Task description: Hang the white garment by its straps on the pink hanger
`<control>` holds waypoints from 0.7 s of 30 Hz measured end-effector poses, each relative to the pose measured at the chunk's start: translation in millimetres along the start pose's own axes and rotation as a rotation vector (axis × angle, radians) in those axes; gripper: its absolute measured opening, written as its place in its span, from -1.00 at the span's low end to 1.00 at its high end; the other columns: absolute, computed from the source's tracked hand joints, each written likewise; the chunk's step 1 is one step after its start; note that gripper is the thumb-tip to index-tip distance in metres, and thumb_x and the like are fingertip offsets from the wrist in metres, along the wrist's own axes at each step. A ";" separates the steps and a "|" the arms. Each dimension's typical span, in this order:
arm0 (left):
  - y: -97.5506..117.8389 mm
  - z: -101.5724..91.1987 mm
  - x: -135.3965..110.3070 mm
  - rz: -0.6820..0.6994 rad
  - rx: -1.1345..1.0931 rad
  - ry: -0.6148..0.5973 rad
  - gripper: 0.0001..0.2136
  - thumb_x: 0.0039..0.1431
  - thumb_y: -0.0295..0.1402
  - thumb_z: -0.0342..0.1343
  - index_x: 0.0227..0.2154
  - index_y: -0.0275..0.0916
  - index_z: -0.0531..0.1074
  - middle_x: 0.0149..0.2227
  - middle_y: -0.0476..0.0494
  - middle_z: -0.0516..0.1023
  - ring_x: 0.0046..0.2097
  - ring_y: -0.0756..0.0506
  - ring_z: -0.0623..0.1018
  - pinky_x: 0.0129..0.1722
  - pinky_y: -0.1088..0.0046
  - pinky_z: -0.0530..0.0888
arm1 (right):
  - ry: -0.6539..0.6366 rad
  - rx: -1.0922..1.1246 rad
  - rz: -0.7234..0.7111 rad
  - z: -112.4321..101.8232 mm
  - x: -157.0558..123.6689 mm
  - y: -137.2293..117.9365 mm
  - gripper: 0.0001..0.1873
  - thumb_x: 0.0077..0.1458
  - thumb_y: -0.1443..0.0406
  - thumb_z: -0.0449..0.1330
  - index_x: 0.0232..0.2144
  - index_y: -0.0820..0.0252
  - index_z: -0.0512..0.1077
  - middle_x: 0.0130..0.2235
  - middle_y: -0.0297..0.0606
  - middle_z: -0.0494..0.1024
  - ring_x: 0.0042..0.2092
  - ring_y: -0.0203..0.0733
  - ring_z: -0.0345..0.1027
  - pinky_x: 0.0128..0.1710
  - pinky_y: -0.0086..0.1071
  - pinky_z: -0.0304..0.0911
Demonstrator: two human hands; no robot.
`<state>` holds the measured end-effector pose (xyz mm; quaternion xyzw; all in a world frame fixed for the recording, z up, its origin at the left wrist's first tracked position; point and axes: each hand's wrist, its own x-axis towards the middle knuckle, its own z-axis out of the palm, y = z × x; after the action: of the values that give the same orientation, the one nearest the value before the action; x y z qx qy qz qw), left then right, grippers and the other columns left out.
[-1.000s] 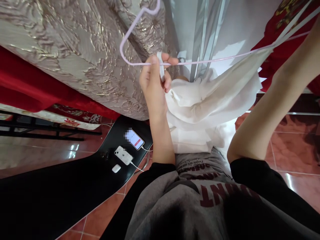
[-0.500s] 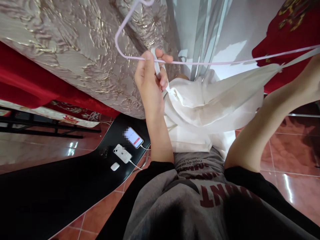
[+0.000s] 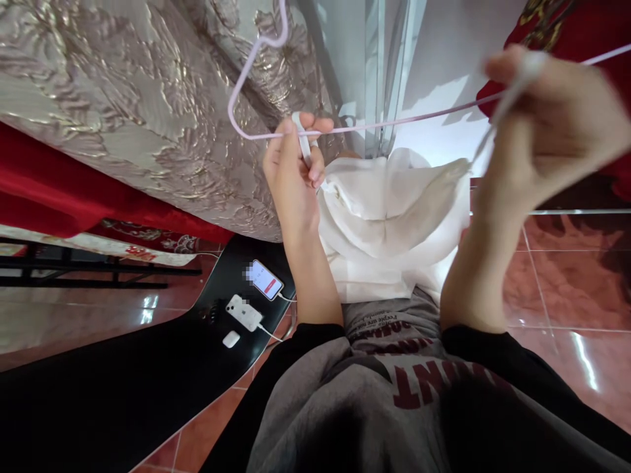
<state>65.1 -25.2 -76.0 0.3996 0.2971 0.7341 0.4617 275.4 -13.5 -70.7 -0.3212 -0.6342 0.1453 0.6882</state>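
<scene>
My left hand (image 3: 298, 161) is closed near the bent end of a thin pale-pink hanger (image 3: 394, 123). A white strap (image 3: 302, 140) runs over that bar and through the same fingers. From it droops a white strappy garment (image 3: 428, 230), sagging in a curve in front of my shirt. At the right, my right hand (image 3: 557, 125) is smeared by motion, with the garment's other strap (image 3: 497, 118) looped over its thumb and pulled taut. The hanger's bar runs behind this hand and comes out at the frame's right edge.
On my left a black bench (image 3: 123, 368) carries two phones with cables, one white phone (image 3: 244, 312), and a white earbud case (image 3: 231, 338). Embossed beige fabric (image 3: 148, 118) hangs beside my left arm. Red cloth (image 3: 530, 36) hangs at upper right, above red floor tiles (image 3: 566, 282).
My right hand has come inward from the right edge with its strap, so the garment hangs slacker. The left hand's grip looks the same, and the hanger's right side has tilted upward.
</scene>
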 end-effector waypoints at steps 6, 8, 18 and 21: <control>8.1 -7.8 -2.5 0.006 0.080 0.085 -0.76 0.37 -0.42 -0.27 -0.27 -0.27 0.30 -0.21 -0.22 0.51 -0.62 0.09 0.21 -0.69 0.54 0.06 | -0.131 -0.153 -0.060 31.4 2.0 20.6 -0.61 0.14 0.19 0.08 0.03 0.06 0.28 0.05 -0.31 0.37 -0.26 -0.41 0.44 0.14 -0.26 0.27; 10.8 -15.8 -2.3 0.088 0.092 0.152 -0.78 0.35 -0.47 -0.30 -0.22 -0.23 0.26 -0.11 -0.17 0.49 -0.56 0.08 0.31 -0.67 0.56 0.12 | -0.090 -0.155 -0.050 32.2 -1.4 22.1 -0.61 0.15 0.17 0.06 0.03 0.05 0.26 0.07 -0.32 0.35 -0.23 -0.39 0.44 0.19 -0.22 0.20; 22.4 -59.3 20.0 0.583 0.505 0.382 -0.85 0.19 -0.62 -0.05 -0.32 -0.27 0.35 0.02 -0.15 0.42 0.07 -0.03 0.39 -0.03 0.45 0.43 | -0.074 -0.187 -0.032 26.9 -8.1 15.8 -0.57 0.13 0.14 0.08 0.06 -0.06 0.19 0.11 -0.37 0.30 -0.22 -0.42 0.41 0.20 -0.26 0.15; 29.0 -62.1 26.0 0.576 0.435 0.268 -0.84 0.26 -0.55 -0.05 -0.17 -0.30 0.38 0.06 -0.16 0.39 0.03 -0.05 0.44 0.04 0.40 0.42 | -0.087 -0.230 -0.005 27.6 -8.4 16.1 -0.55 0.13 0.09 0.06 0.08 -0.06 0.17 0.11 -0.37 0.30 -0.19 -0.41 0.40 0.22 -0.27 0.14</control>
<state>-7.8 -17.2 -75.8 0.4560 0.3792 0.7992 0.0980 250.8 0.6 -87.7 -0.3898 -0.6768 0.0837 0.6189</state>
